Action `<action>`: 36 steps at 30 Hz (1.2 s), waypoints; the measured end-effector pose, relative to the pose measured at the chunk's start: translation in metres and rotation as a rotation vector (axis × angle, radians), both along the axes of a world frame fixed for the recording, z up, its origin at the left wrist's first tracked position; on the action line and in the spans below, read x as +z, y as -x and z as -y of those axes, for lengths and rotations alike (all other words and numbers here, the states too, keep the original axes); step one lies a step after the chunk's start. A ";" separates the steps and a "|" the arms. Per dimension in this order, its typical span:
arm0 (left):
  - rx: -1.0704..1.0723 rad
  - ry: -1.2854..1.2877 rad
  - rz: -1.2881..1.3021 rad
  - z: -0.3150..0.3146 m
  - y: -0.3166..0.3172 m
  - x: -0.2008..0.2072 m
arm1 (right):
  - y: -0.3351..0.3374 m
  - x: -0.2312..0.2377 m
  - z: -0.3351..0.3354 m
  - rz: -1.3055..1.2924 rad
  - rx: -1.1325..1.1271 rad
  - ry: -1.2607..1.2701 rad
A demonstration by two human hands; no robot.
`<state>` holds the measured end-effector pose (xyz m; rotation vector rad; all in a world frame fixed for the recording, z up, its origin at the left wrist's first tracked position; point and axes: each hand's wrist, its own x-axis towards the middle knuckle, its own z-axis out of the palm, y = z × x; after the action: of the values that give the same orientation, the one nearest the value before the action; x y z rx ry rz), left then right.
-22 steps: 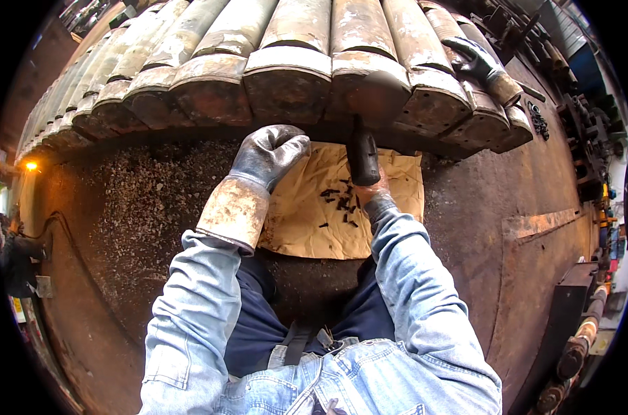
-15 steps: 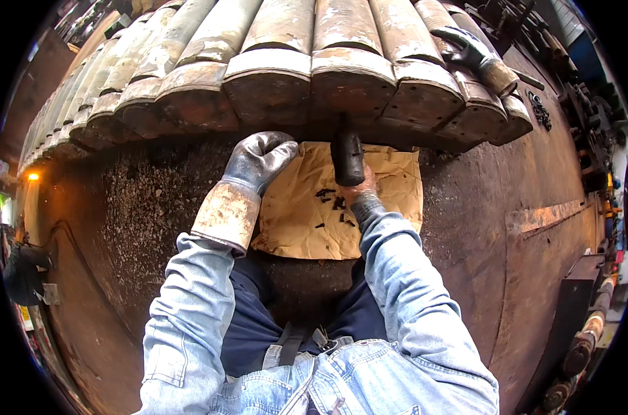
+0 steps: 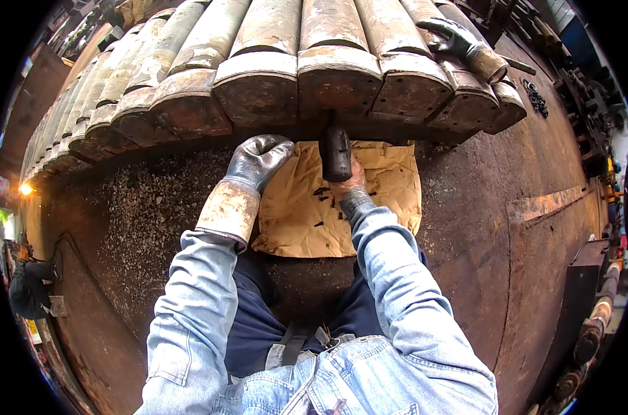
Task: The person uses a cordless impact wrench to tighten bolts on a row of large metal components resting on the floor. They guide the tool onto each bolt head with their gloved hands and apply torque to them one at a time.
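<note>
My right hand [image 3: 351, 178] is bare and closed around the handle of a dark-headed hammer [image 3: 337, 153]. The hammer stands just in front of a long row of heavy rounded metal bars [image 3: 338, 86], over a crumpled brown paper sheet [image 3: 279, 225]. At the sheet's left edge is my left hand [image 3: 260, 160], in a dark, shiny glove with a stained pale cuff. Its fingers are curled into a fist; whatever may be inside is hidden. Several small dark metal pieces [image 3: 321, 191] that look like bolts lie on the paper, partly covered by my right hand.
A dark work glove [image 3: 456, 40] rests on the right end of the bar row, near a rod [image 3: 518, 64]. A small chain heap [image 3: 535, 98] lies farther right. An orange glow [image 3: 26, 189] shows at the far left, above a person's dark sleeve [image 3: 29, 283].
The hammer and my right hand have shifted slightly left and now cover more of the small metal pieces. The bar row also sits farther left in view. My left fist stays almost still.
</note>
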<state>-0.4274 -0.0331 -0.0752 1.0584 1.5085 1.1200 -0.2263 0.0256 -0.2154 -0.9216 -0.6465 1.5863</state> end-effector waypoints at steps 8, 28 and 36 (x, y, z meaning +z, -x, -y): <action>0.005 -0.007 -0.064 0.000 0.000 0.002 | -0.020 -0.009 -0.013 0.272 0.076 -0.103; 0.001 -0.006 0.084 -0.013 0.008 -0.025 | -0.032 -0.013 -0.014 1.135 0.104 -0.501; 0.044 0.059 0.287 -0.021 0.003 -0.036 | -0.036 0.018 -0.010 1.300 0.119 -0.455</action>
<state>-0.4303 -0.0125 -0.1115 0.7896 1.3329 1.1949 -0.1907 0.0357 -0.1977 -1.5090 -1.8766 0.6792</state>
